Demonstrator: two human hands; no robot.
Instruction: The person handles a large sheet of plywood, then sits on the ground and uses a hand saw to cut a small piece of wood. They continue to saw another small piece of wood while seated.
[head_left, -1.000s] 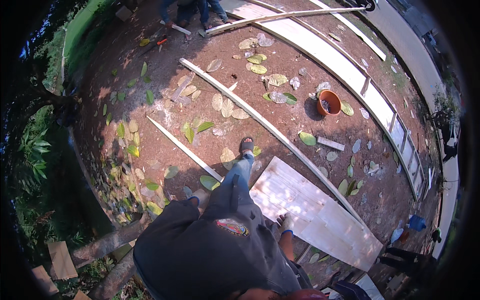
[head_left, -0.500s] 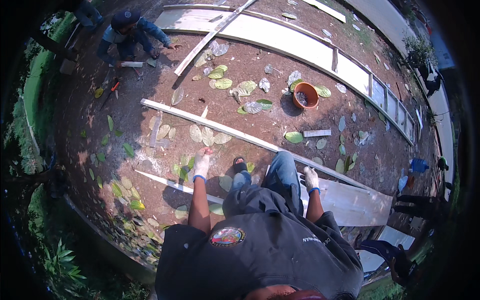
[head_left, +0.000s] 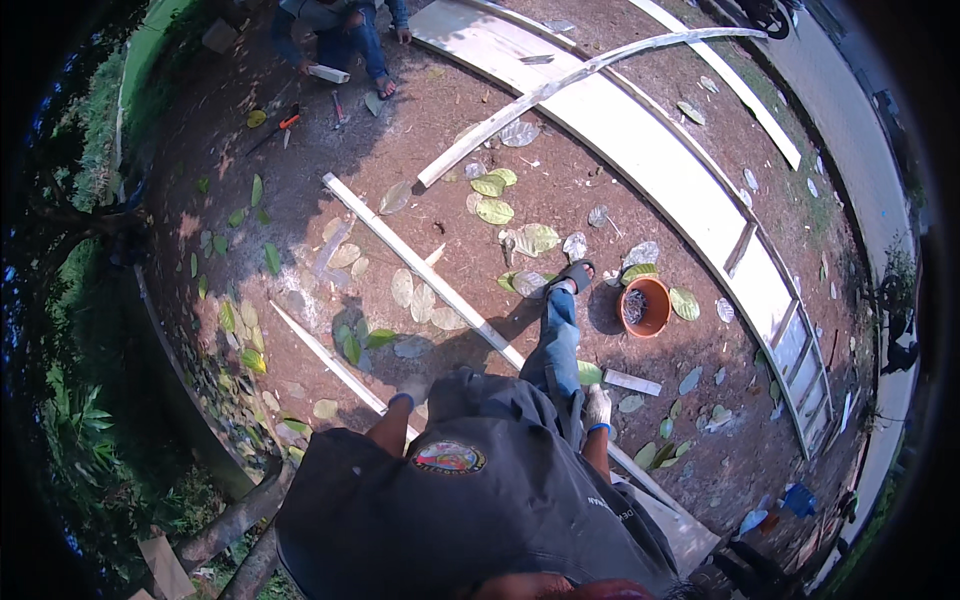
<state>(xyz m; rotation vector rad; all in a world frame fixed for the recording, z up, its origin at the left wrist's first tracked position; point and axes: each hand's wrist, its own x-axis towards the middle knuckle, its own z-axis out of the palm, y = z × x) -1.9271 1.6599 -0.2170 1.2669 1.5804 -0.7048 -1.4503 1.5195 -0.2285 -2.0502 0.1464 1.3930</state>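
My right hand (head_left: 598,408), in a pale work glove with a blue wristband, hangs beside my right leg. Its fingers look curled together, with nothing visible in them. My left hand (head_left: 414,388) is blurred and mostly hidden beside my dark shirt; its fingers cannot be read. A long wooden strip (head_left: 425,272) runs diagonally across the ground under my stride. My sandalled right foot (head_left: 574,276) stands beyond it, near an orange-brown bucket (head_left: 643,307) holding small grey pieces. A short wood block (head_left: 632,383) lies ahead of my right hand. A thinner, pointed strip (head_left: 335,362) lies at the left.
A long pale board panel with a wooden frame (head_left: 660,165) stretches across the far right, with a slat (head_left: 490,125) over it. Another person (head_left: 345,45) crouches at the far left, holding a piece of wood near a hammer (head_left: 338,108) and an orange-handled saw (head_left: 288,122). Large leaves are scattered about.
I have stepped forward and right; my right foot is now past the long strip, near the bucket. My left hand has dropped back beside my body. The crouching person's arm has drawn in.
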